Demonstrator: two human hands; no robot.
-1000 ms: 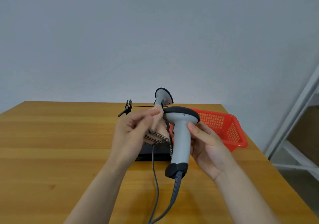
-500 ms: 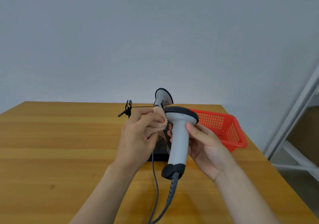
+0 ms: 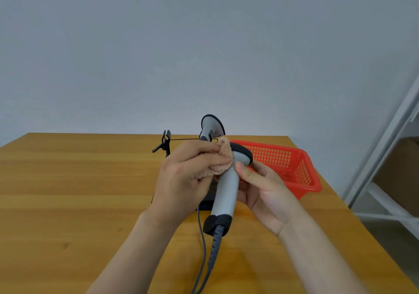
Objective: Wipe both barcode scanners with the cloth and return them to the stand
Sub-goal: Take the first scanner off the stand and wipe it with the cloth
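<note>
Head view: right hand (image 3: 265, 191) grips the grey barcode scanner (image 3: 226, 191) by its handle, upright over the table's (image 3: 68, 180) middle. Left hand (image 3: 186, 176) pinches the beige cloth (image 3: 223, 157) against its head. Second scanner (image 3: 210, 127) sits on the stand (image 3: 205, 205) behind. Likely light, rigid, smooth plastic; the handle gives the surest hold.

scanner (image 3: 226, 191): smooth matt grey plastic, black ends | cloth (image 3: 223, 159): fuzzy beige pile fabric | table (image 3: 68, 191): smooth wood, visible grain, low sheen | basket (image 3: 294, 164): glossy red plastic lattice | stand (image 3: 166, 140): thin black wire
</note>
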